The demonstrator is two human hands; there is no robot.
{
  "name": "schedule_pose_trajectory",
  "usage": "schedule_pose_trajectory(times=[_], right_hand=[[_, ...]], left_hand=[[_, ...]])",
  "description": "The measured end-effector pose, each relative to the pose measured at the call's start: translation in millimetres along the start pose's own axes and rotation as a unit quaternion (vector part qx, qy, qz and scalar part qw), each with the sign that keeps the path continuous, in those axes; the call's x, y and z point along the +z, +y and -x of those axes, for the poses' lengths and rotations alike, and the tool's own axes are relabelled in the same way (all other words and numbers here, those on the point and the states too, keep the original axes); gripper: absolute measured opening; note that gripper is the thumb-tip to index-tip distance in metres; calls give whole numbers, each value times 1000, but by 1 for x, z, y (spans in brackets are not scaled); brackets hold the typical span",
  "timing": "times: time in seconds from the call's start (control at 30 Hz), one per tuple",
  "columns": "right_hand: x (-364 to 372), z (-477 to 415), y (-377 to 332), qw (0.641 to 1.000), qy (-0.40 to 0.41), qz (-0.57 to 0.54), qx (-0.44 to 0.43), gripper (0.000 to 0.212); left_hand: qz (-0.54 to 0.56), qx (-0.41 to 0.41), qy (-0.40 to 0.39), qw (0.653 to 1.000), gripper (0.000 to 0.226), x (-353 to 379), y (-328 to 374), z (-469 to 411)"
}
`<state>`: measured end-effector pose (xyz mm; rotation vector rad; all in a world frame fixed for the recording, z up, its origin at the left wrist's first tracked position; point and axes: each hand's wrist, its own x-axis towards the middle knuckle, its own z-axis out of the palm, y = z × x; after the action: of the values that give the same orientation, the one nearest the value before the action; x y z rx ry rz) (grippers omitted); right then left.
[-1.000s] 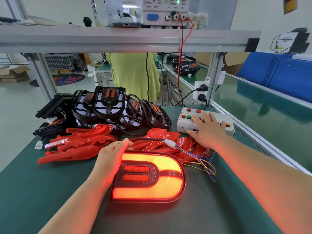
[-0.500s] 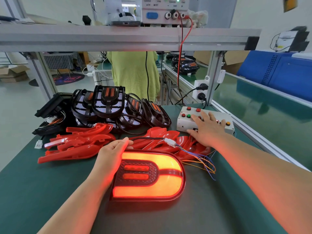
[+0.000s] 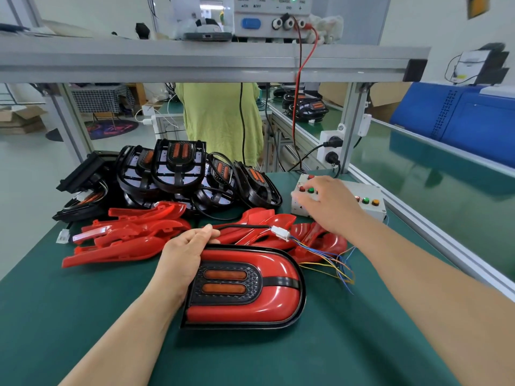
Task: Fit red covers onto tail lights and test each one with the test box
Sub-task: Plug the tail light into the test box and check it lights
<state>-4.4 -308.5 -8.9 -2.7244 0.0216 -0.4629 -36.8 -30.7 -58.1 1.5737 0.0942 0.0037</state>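
On green bench (image 3: 69,316) under grey shelf (image 3: 195,59), tail light (image 3: 278,299)

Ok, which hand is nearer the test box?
Right. The right hand is on the test box, fingers at its buttons; the left hand grips the tail light, well short of it.

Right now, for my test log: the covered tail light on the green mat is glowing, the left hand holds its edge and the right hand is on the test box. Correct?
Not quite: the tail light is dark, not glowing, as the head view shows. The left hand does hold its edge and the right hand is on the test box.
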Motion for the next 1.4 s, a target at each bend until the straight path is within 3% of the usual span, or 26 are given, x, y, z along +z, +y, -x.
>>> schedule_pose_trajectory(times=[0.2, 0.53, 0.93, 1.13, 1.4], right_hand=[[-6, 20, -30, 990, -136, -34, -6, 35], [6, 42, -33, 989, -148, -1, 31, 38], [19, 49, -37, 996, -63, -44, 41, 13], [21, 47, -51, 988, -2, -150, 36, 9], [30, 55, -58, 962, 11, -272, 4, 15]], left_hand=[[-2, 2, 3, 1000, 28, 0, 0, 1], [-5, 4, 2, 1000, 29, 0, 3, 2], [-2, -1, -7, 1000, 29, 0, 3, 1], [-27, 17, -6, 999, 26, 1, 5, -1], [-78, 40, -7, 996, 30, 0, 7, -5]])
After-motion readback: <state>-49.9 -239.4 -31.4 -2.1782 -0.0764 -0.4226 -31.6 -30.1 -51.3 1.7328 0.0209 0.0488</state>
